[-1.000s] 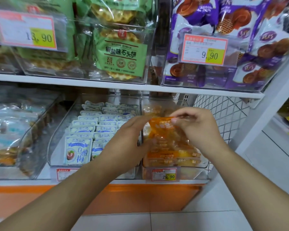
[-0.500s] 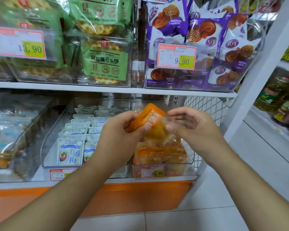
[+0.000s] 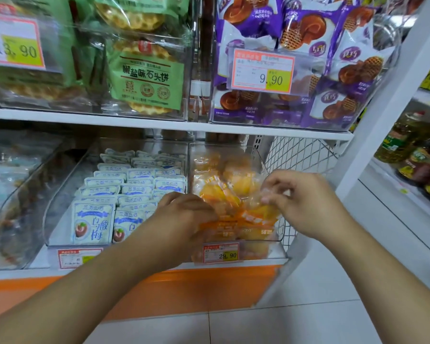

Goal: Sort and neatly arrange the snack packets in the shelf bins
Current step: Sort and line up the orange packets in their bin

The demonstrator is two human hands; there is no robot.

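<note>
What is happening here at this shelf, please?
A person is tidying snack packets in clear bins on the lower shelf. Both hands are in the right-hand bin, among the orange packets: the left hand presses on the front ones, and the right hand pinches the clear edge of a packet with its fingers. The neighbouring bin of white and blue packets already stands in neat rows, untouched.

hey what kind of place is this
Most likely a grocery or convenience store aisle: price tags clipped to clear bins of snack packets, and oil bottles on the next shelf.
</note>
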